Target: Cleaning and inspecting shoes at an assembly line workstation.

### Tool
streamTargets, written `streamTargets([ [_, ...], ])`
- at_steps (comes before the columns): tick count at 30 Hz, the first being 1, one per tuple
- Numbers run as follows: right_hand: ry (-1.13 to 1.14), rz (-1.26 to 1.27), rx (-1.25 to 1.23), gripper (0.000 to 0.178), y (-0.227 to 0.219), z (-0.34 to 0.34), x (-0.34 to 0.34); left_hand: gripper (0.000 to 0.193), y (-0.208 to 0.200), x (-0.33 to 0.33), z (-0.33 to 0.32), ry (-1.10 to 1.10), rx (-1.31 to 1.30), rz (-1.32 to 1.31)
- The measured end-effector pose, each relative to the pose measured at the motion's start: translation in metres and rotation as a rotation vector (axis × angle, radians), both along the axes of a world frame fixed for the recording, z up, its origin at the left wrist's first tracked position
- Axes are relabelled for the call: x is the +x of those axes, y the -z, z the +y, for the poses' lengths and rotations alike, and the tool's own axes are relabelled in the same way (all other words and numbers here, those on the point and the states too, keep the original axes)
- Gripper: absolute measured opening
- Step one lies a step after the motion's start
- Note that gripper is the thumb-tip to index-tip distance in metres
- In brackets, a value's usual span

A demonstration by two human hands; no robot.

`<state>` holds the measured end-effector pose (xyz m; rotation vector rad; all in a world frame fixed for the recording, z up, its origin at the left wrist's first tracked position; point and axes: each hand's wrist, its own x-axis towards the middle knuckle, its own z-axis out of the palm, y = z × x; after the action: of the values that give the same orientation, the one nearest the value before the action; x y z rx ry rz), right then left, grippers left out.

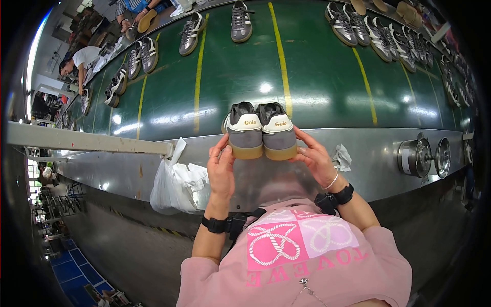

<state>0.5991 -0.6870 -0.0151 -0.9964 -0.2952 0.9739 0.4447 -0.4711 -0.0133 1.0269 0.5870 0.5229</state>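
Observation:
A pair of grey sneakers is held side by side in front of me, heels toward me, with white heel tabs and gum-coloured soles. My left hand grips the left sneaker by its outer side near the heel. On the other side, my right hand pinches the right sneaker low on its outer side. The two shoes touch each other along their inner sides. Their toes are hidden behind the heels. Beneath them runs the metal ledge along the green belt.
Several similar sneakers stand on the green belt with yellow stripes. A plastic bag with white paper hangs at the ledge's left, below a metal bar. Crumpled paper and a metal container sit right. Co-workers are far left.

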Motion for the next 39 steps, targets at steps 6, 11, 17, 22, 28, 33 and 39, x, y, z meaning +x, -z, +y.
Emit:
streamTargets([
  [6,-0.03,0.0,-0.005,0.062,0.005,-0.001,-0.001,0.041,0.0,-0.002,0.0,-0.004,-0.008,0.039],
  [11,-0.021,-0.052,-0.113,0.054,0.022,0.0,-0.006,0.041,0.013,-0.013,0.004,-0.009,-0.034,0.173],
  [17,-0.088,-0.087,-0.497,0.064,0.032,0.012,-0.018,0.065,0.011,-0.011,-0.009,0.066,0.078,0.538],
  [22,-0.101,0.038,-0.441,0.069,0.028,0.009,-0.014,0.067,0.017,-0.023,-0.007,0.069,-0.001,0.462],
  [28,-0.061,0.384,-0.143,0.072,0.027,-0.011,-0.016,0.07,0.02,-0.034,-0.005,0.159,-0.261,0.096],
  [33,-0.099,0.691,0.125,0.068,0.04,-0.013,-0.031,0.072,0.013,-0.023,-0.018,0.177,-0.505,-0.042],
  [39,-0.087,0.56,0.034,0.063,0.043,-0.013,-0.028,0.069,0.034,-0.026,-0.015,0.259,-0.401,-0.066],
])
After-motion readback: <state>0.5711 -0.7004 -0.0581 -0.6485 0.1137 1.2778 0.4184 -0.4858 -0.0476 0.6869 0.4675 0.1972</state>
